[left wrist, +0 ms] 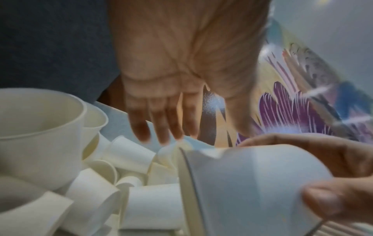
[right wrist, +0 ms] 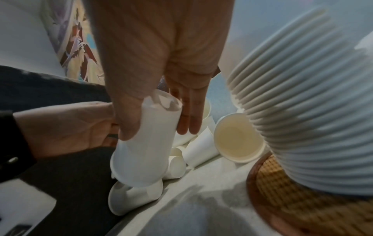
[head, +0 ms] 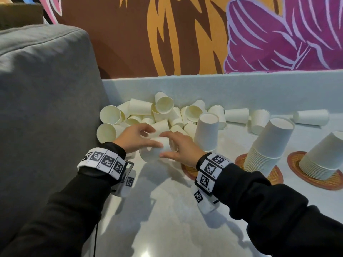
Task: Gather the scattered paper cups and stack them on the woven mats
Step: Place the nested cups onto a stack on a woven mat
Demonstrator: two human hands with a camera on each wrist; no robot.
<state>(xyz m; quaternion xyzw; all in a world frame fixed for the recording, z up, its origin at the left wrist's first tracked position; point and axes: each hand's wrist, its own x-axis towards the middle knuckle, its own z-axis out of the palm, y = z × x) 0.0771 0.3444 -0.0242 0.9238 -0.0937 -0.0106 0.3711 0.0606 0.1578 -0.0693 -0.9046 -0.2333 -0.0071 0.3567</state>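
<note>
Many white paper cups (head: 148,112) lie in a heap against the grey cushion and low wall. My right hand (head: 167,145) grips one cup (head: 154,151) on its side, thumb (right wrist: 127,121) on one flank and fingers (right wrist: 189,118) on the other. My left hand (head: 146,134) hovers over the same cup and the heap with straight fingers (left wrist: 161,127), holding nothing. Three upside-down cup stacks stand on woven mats: a short one (head: 207,132) just right of my hands, a tall one (head: 269,145) and another (head: 321,156) further right.
A grey sofa cushion (head: 46,89) bounds the left side. A low pale wall (head: 222,88) runs along the back under a painted mural. Loose cups (head: 311,117) lie along that wall to the right. Brown woven mats (head: 274,175) sit under the stacks on the pale tabletop (head: 167,219).
</note>
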